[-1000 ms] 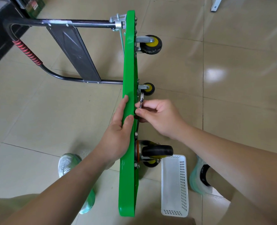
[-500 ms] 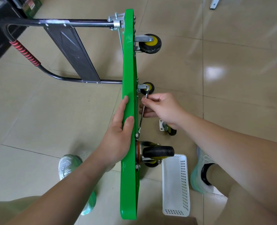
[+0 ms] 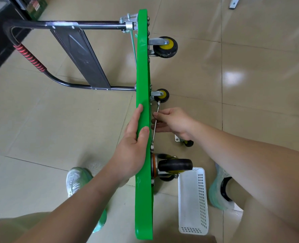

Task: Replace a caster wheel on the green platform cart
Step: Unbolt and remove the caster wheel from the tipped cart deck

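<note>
R hand (image 3: 173, 122) pinches wrench (image 3: 156, 120); L hand (image 3: 132, 149) grips cart (image 3: 143, 67) (box label (image 3: 37, 7) blurred).

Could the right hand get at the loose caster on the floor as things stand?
Probably yes: the loose caster lies on bare floor just beneath the right hand, nothing between them, though its grip is on the wrench.

A green platform cart (image 3: 143, 81) stands on its edge on a tiled floor. The left hand (image 3: 133, 144) grips its upper edge. The right hand (image 3: 173, 121) holds a slim wrench (image 3: 156, 120) against the underside. A loose caster (image 3: 184, 141) and white basket (image 3: 193, 200) lie nearby.
</note>
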Demonstrator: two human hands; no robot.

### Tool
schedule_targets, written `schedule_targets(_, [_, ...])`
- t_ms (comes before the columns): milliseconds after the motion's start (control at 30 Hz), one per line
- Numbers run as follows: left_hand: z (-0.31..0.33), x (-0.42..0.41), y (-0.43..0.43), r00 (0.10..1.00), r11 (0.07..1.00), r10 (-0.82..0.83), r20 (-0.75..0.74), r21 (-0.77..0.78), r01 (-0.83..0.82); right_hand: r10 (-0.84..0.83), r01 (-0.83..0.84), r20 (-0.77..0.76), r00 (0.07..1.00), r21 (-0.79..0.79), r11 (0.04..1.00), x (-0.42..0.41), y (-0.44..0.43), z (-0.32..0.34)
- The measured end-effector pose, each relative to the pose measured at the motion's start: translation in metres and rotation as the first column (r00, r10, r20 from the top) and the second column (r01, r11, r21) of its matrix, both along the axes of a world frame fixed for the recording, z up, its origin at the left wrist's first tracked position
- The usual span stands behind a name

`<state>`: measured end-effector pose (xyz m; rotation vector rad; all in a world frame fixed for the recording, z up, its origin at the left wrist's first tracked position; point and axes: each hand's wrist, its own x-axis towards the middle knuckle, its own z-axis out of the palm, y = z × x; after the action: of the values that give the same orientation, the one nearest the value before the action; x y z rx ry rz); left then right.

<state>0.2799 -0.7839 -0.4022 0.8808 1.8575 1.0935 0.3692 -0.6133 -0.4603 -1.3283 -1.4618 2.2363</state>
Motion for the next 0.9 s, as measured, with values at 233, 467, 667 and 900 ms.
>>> schedule_targets(233, [0.000, -0.001, 0.000, 1.000, 1.000, -0.005, -0.003, -0.005, 0.005, 0.037, -0.037, 0.023, 0.999, -0.003, 0.999, -0.007, -0.009, -0.002])
schedule_targets(467, [0.002, -0.001, 0.000, 1.000, 1.000, -0.016, 0.003, 0.008, 0.016, 0.137, -0.141, 0.045, 0.990, 0.110, 0.984, 0.000, -0.008, 0.018])
schedule_targets(667, [0.002, 0.000, 0.001, 1.000, 1.000, -0.009, 0.003, 0.027, 0.009, 0.168, -0.158, -0.001, 0.986, 0.332, 0.930, 0.011, -0.022, 0.040])
schedule_targets(900, [0.005, 0.001, 0.000, 1.000, 0.999, 0.006, 0.012, 0.036, -0.007, 0.201, -0.180, 0.041, 0.979, 0.637, 0.749, 0.027, -0.045, 0.058])
